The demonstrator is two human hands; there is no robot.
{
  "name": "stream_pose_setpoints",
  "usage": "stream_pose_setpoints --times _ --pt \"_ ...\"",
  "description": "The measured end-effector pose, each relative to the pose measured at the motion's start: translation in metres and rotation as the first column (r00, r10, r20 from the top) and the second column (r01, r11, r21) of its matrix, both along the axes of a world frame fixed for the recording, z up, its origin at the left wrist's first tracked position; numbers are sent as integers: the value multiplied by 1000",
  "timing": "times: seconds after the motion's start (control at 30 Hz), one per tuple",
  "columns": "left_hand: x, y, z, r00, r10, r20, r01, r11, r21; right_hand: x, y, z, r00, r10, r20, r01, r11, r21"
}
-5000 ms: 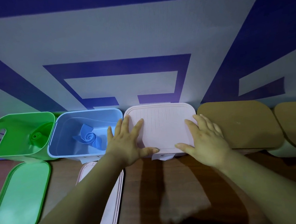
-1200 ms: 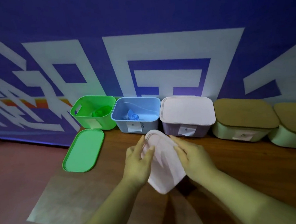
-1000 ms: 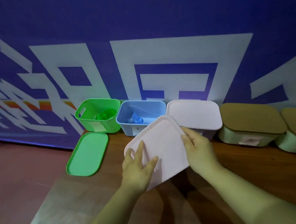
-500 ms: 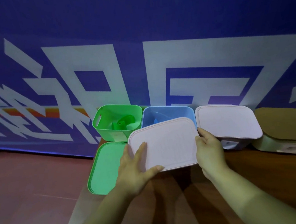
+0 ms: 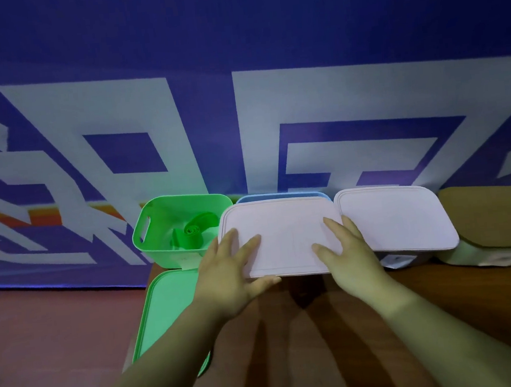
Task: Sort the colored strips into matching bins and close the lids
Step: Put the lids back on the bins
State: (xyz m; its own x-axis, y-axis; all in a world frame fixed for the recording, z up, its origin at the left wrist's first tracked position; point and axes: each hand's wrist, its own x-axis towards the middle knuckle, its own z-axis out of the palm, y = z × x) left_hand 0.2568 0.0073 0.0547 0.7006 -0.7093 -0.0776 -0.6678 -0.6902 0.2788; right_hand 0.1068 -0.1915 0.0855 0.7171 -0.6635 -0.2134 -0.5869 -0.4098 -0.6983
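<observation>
Both left hand [image 5: 225,277] and right hand [image 5: 347,256] straight-fingered on pale lid [image 5: 282,225] over blue bin [image 5: 279,194], beside green bin [image 5: 167,258].

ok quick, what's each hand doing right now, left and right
Left hand: open, fingers flat on the pale lid, thumb at its front edge.
Right hand: open, fingers flat on the same lid over the blue bin.
</observation>
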Motion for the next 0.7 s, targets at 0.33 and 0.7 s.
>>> stream_pose_setpoints --times 0.33,0.7 --pt "33 -49 -26 999 -34 34 30 995 93 14 -72 -21 896 318 -310 -381 909 -170" --pt "42 -70 -47 999 -24 43 18 989 147 25 -87 -59 868 312 -385 -416 882 -222"
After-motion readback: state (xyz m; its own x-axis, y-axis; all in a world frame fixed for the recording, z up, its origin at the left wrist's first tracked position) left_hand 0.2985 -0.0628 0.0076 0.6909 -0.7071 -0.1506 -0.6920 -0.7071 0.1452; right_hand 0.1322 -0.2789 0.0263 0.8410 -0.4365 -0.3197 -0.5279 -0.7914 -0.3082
